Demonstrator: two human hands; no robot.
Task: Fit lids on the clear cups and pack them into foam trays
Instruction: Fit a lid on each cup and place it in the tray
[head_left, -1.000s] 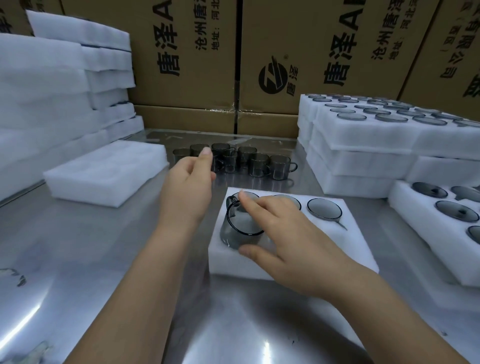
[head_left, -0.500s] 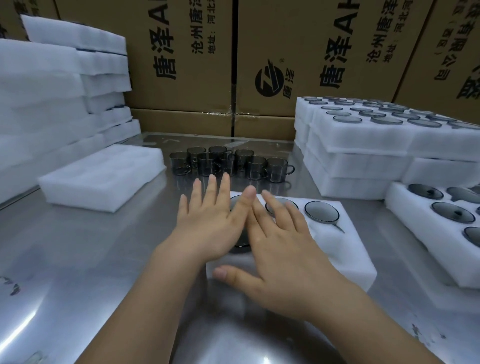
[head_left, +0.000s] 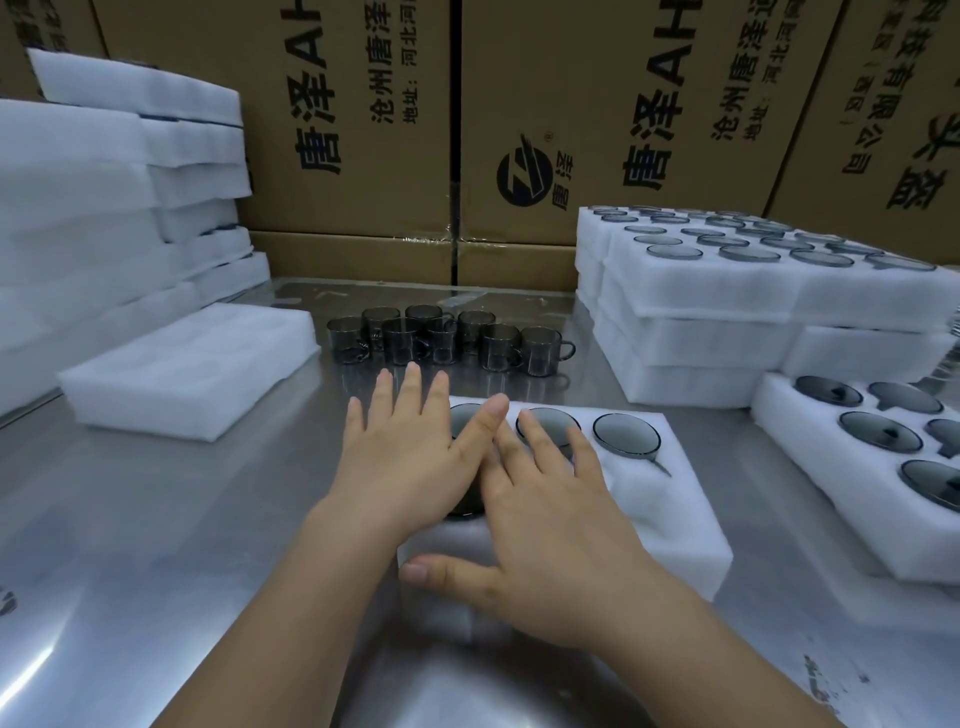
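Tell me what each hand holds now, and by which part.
Nothing is held: left hand and right hand lie flat, fingers straight, over a smoky glass cup in the white foam tray.

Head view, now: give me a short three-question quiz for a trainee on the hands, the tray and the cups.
1. True or false: the left hand and right hand are flat, fingers straight, over the foam tray.
2. The loose cups stand: A on the steel table behind that tray; B on a cardboard box; C inside that tray.
3. Fill in: in the tray's back row, the uncovered cup is the ___ one.
Key: 1 true; 2 A; 3 rightmost.
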